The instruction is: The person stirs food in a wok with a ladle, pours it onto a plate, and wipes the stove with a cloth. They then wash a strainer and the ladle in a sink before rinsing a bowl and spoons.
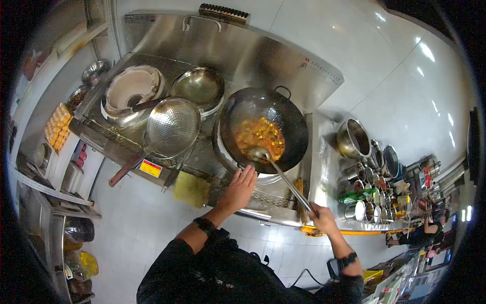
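A black wok (298,124) sits on the right burner, tilted toward me, with diced food in orange-red sauce (260,134) at its bottom. My right hand (323,219) grips the end of a long-handled metal ladle (289,185); the bowl of the ladle lies in the food near the wok's front side. At the wok's near rim is my left hand (239,190), back up, its fingers stretched toward the rim and their tips right at it. A yellow-green cloth (192,189) hangs over the stove's front edge, left of that hand.
A long-handled strainer (173,126) and a perforated bowl (198,87) rest on the steel stove (121,144) to the left. Metal seasoning containers (360,210), a green bottle (349,196) and a steel pot (349,139) stand right. Egg trays (58,126) are far left. Another person (428,230) is far right.
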Available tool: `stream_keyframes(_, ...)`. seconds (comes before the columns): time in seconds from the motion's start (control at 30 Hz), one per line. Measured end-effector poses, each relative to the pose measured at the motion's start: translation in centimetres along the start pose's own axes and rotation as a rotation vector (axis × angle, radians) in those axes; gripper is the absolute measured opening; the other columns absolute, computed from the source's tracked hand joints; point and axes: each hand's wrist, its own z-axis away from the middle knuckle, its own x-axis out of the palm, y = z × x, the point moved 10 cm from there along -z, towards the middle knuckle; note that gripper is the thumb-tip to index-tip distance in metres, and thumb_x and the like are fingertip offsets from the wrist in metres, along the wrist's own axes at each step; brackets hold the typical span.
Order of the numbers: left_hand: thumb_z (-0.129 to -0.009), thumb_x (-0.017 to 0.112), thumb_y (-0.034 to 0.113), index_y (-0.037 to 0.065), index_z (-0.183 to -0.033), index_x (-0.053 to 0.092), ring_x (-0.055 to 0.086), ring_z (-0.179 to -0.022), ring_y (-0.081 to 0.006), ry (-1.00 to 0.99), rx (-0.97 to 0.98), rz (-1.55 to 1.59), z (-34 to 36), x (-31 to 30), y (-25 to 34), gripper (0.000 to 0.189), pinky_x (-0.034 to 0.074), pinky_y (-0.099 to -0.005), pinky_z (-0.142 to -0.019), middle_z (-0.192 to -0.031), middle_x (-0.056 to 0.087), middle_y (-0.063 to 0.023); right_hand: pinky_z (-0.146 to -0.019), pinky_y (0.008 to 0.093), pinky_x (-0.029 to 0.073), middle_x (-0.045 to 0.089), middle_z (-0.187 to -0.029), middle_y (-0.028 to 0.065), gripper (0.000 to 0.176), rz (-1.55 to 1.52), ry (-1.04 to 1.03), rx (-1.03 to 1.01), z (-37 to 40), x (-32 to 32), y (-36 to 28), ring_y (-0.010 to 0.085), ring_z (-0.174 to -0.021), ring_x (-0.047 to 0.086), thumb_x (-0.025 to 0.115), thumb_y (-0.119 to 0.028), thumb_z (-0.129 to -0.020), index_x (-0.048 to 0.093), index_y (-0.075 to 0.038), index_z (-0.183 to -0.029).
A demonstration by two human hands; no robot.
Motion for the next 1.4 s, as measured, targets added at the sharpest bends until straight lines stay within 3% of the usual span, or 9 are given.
stream_keyframes(0.07, -0.079, 0.046, 0.003, -0.009, -0.125, 0.038, 0.026, -0.129, -0.0334, 0.002, 0.003, 0.006, 0.0, -0.2, -0.1, 0.048, 0.019, -0.0468, -0.107, -0.133, 0.034, -0.0227, -0.059, 0.0416, 0.048, 0.060, -0.073, 0.0223, 0.036, 0.064, 0.134, -0.087, -4.7, 3.1, 2.6, 0.0386, -0.064, 0.059, 0.059, -0.019, -0.079, 0.057, -0.004, -0.112)
stream_keyframes(0.23, -0.072, 0.053, 0.004, -0.006, -0.123, 0.042, 0.028, -0.129, -0.0316, 0.001, -0.011, -0.018, 0.0, -0.3, 0.0, 0.053, 0.019, -0.0483, -0.106, -0.132, 0.037, -0.0201, -0.062, 0.0469, 0.048, 0.059, -0.075, 0.0248, 0.032, 0.244, 0.228, 0.056, -11.7, 3.9, 0.5, 0.0394, -0.073, 0.060, 0.058, -0.018, -0.080, 0.055, -0.005, -0.109)
stream_keyframes(0.37, -0.071, 0.053, 0.002, -0.006, -0.123, 0.042, 0.028, -0.129, -0.0317, 0.007, -0.018, -0.031, -0.2, -0.1, -0.1, 0.053, 0.019, -0.0480, -0.106, -0.131, 0.038, -0.0204, -0.063, 0.0440, 0.048, 0.061, -0.077, 0.0227, 0.032, 0.054, 0.285, 0.023, -5.3, -0.4, -0.7, 0.0393, -0.073, 0.060, 0.057, -0.018, -0.081, 0.056, -0.009, -0.111)
stream_keyframes(0.6, -0.069, 0.053, 0.003, -0.008, -0.123, 0.042, 0.027, -0.130, -0.0327, 0.050, 0.011, -0.021, -0.1, 0.3, 0.0, 0.056, 0.019, -0.0491, -0.106, -0.134, 0.035, -0.0213, -0.064, 0.0426, 0.047, 0.059, -0.075, 0.0225, 0.034, -0.038, -0.039, 0.100, 5.9, -7.3, -1.6, 0.0375, -0.072, 0.060, 0.060, -0.014, -0.078, 0.057, -0.005, -0.110)
stream_keyframes(0.8, -0.076, 0.045, 0.003, -0.009, -0.123, 0.041, 0.026, -0.130, -0.0343, 0.006, 0.011, -0.012, -0.2, -0.5, 0.3, 0.048, 0.019, -0.0481, -0.105, -0.135, 0.034, -0.0232, -0.064, 0.0410, 0.048, 0.061, -0.074, 0.0212, 0.031, 0.091, -0.066, 0.040, 0.9, -1.5, -0.1, 0.0393, -0.071, 0.060, 0.059, -0.019, -0.080, 0.056, -0.005, -0.108)
stream_keyframes(1.03, -0.076, 0.047, 0.003, -0.007, -0.125, 0.039, 0.025, -0.131, -0.0319, -0.040, -0.004, -0.044, -0.2, -0.6, 0.1, 0.050, 0.018, -0.0471, -0.106, -0.136, 0.033, -0.0217, -0.062, 0.0461, 0.046, 0.059, -0.070, 0.0234, 0.034, 0.180, 0.258, -0.015, -10.1, 3.0, -0.7, 0.0414, -0.067, 0.058, 0.057, -0.017, -0.080, 0.054, -0.004, -0.112)
stream_keyframes(1.13, -0.076, 0.047, 0.003, -0.007, -0.125, 0.039, 0.025, -0.131, -0.0315, -0.039, -0.006, -0.053, -0.2, -0.2, 0.1, 0.051, 0.018, -0.0470, -0.106, -0.136, 0.033, -0.0213, -0.061, 0.0471, 0.047, 0.061, -0.073, 0.0219, 0.036, 0.051, 0.362, 0.001, -7.0, -0.7, -2.7, 0.0399, -0.068, 0.060, 0.058, -0.017, -0.080, 0.053, -0.009, -0.115)
stream_keyframes(1.27, -0.075, 0.048, 0.003, -0.006, -0.126, 0.038, 0.025, -0.131, -0.0314, -0.023, -0.018, -0.029, -0.1, -0.1, 0.1, 0.053, 0.018, -0.0474, -0.106, -0.136, 0.033, -0.0210, -0.057, 0.0464, 0.047, 0.060, -0.069, 0.0225, 0.035, 0.092, 0.455, -0.029, -4.3, -1.5, -1.0, 0.0400, -0.064, 0.059, 0.056, -0.015, -0.081, 0.051, -0.003, -0.115)
stream_keyframes(1.4, -0.072, 0.051, 0.004, -0.006, -0.126, 0.038, 0.025, -0.131, -0.0323, -0.045, -0.014, -0.036, 0.1, 0.2, 0.3, 0.056, 0.018, -0.0476, -0.106, -0.136, 0.033, -0.0213, -0.057, 0.0464, 0.048, 0.060, -0.071, 0.0223, 0.036, 0.243, 0.356, 0.128, -5.3, 1.2, 3.9, 0.0390, -0.064, 0.060, 0.055, -0.018, -0.082, 0.050, -0.002, -0.114)
